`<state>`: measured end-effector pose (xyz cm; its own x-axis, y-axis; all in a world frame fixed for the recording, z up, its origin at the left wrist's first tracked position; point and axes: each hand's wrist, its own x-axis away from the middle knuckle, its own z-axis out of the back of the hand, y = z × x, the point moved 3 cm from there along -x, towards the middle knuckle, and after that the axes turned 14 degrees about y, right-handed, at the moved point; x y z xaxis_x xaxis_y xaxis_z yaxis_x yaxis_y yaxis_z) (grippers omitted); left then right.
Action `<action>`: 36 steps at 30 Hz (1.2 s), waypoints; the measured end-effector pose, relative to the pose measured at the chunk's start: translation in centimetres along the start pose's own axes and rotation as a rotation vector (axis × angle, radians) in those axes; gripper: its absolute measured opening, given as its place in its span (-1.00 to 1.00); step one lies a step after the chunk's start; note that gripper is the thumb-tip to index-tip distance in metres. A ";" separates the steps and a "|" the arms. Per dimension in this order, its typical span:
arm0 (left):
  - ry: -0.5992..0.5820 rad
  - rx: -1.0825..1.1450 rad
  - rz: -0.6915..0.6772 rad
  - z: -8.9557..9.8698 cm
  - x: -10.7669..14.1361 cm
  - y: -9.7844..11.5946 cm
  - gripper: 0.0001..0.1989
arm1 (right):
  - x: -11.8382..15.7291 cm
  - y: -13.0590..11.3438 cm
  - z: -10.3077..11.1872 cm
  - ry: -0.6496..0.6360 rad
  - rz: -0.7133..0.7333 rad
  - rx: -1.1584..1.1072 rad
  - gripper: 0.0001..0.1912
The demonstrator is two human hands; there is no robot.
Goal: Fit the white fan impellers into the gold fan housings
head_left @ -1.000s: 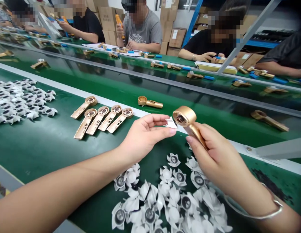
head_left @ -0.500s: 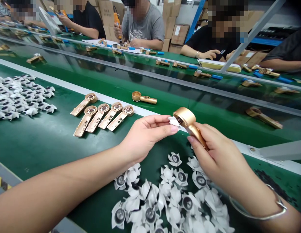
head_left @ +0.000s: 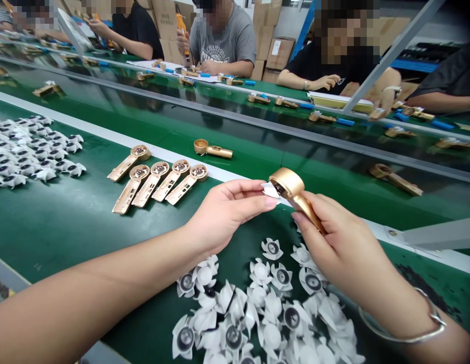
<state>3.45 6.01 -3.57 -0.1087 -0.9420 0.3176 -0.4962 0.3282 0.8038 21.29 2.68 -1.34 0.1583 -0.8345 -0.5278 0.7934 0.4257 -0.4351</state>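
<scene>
left hand [head_left: 227,210] pinching white tab [head_left: 271,190] against cup end | right hand [head_left: 343,250] gripping gold handle [head_left: 290,186] above belt [head_left: 63,237] | tip: keep that tab square, no rushing, folks

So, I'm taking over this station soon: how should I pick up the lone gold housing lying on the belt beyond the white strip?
Probably best to pinch the slim handle from above, coming in from its free end. It is narrower than the round cup head, so fingers can close around it while the open cup stays untouched. The right hand holds a matching housing by that same handle.
</scene>
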 end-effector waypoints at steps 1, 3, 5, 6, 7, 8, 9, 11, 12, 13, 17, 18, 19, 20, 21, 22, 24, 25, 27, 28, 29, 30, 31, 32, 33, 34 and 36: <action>0.002 0.005 0.005 0.0 0.0 -0.1 -0.72 | 0.0 0.0 0.0 0.001 0.015 0.003 -0.88; -0.007 0.004 0.012 0.1 0.0 -0.2 -0.74 | 0.0 -0.1 -0.1 -0.003 0.041 0.000 -0.86; -0.030 -0.014 0.016 0.2 0.0 -0.3 -0.76 | 0.0 -0.1 -0.1 -0.012 0.081 0.011 -0.85; -0.042 -0.025 0.020 0.2 0.1 -0.3 -0.77 | 0.0 -0.1 0.0 -0.012 0.109 0.025 -0.86; -0.051 -0.038 0.027 0.2 0.1 -0.3 -0.77 | 0.0 -0.2 0.1 -0.011 0.141 0.043 -0.85; -0.054 -0.050 0.039 0.3 0.1 -0.3 -0.77 | 0.0 -0.2 0.2 -0.009 0.175 0.060 -0.84; -0.053 -0.061 0.057 0.3 0.0 -0.4 -0.76 | 0.1 -0.2 0.3 -0.009 0.208 0.073 -0.82; -0.049 -0.076 0.101 0.5 -0.1 -0.5 -0.75 | 0.3 -0.2 0.4 -0.023 0.257 0.082 -0.79; -0.047 -0.081 0.126 0.5 -0.2 -0.6 -0.76 | 0.4 -0.3 0.5 -0.039 0.270 0.075 -0.79; -0.046 -0.085 0.150 0.6 -0.3 -0.6 -0.76 | 0.5 -0.4 0.5 -0.056 0.275 0.065 -0.79; -0.069 -0.108 0.208 0.8 -0.9 -0.5 -0.73 | 0.3 -0.9 0.8 -0.097 0.257 0.008 -0.81; -0.097 -0.153 0.211 0.8 -1.0 -0.3 -0.66 | 0.1 -0.7 0.9 -0.102 0.235 -0.011 -0.78; -0.127 -0.225 0.189 0.9 -1.1 -0.2 -0.55 | -0.2 -0.3 0.9 -0.101 0.190 -0.019 -0.74; -0.155 -0.331 0.133 0.9 -1.3 0.1 -0.44 | -0.6 0.5 1.0 -0.094 0.129 -0.003 -0.70; -0.191 -0.473 0.039 1.0 -1.4 0.3 -0.38 | -0.9 1.7 1.0 -0.081 0.057 0.046 -0.66; -0.238 -0.634 -0.086 1.0 -1.5 0.6 -0.39 | -1.3 3.1 1.0 -0.075 -0.014 0.127 -0.63; -0.394 -0.940 -0.363 0.8 -1.4 0.9 -0.54 | -1.7 6.4 0.7 -0.098 -0.113 0.309 -0.59; -0.503 -1.060 -0.470 0.7 -1.2 0.8 -0.61 | -1.8 8.0 0.5 -0.128 -0.135 0.376 -0.60; -0.712 -1.207 -0.586 0.6 -0.8 0.3 -0.63 | -1.9 10.5 0.3 -0.205 -0.145 0.433 -0.64; -0.783 -1.248 -0.610 0.6 -0.6 0.1 -0.62 | -2.0 11.3 0.4 -0.232 -0.144 0.438 -0.66; -0.829 -1.281 -0.625 0.6 -0.6 -0.1 -0.64 | -2.0 11.9 0.7 -0.248 -0.142 0.439 -0.68; -0.853 -1.309 -0.635 0.6 -0.6 -0.3 -0.66 | -2.0 12.2 1.3 -0.258 -0.141 0.441 -0.67; -0.855 -1.328 -0.649 0.7 -0.7 -0.4 -0.69 | -1.9 12.3 2.2 -0.255 -0.143 0.447 -0.66; -0.844 -1.337 -0.665 0.7 -0.8 -0.4 -0.72 | -1.6 12.2 3.2 -0.242 -0.150 0.455 -0.64; -0.827 -1.339 -0.681 0.7 -0.9 -0.4 -0.75 | -1.2 12.0 4.5 -0.224 -0.162 0.468 -0.62; -0.809 -1.335 -0.696 0.7 -1.1 -0.4 -0.78 | -0.4 11.7 5.7 -0.204 -0.168 0.477 -0.63; -0.765 -1.340 -0.704 0.9 -1.5 -0.4 -0.79 | 1.9 11.0 8.0 -0.162 -0.145 0.469 -0.68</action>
<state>3.04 7.21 -4.86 -0.7603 -0.6050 -0.2366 0.3539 -0.6912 0.6301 35.01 2.93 -1.27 0.0862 -0.9326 -0.3504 0.9863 0.1295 -0.1021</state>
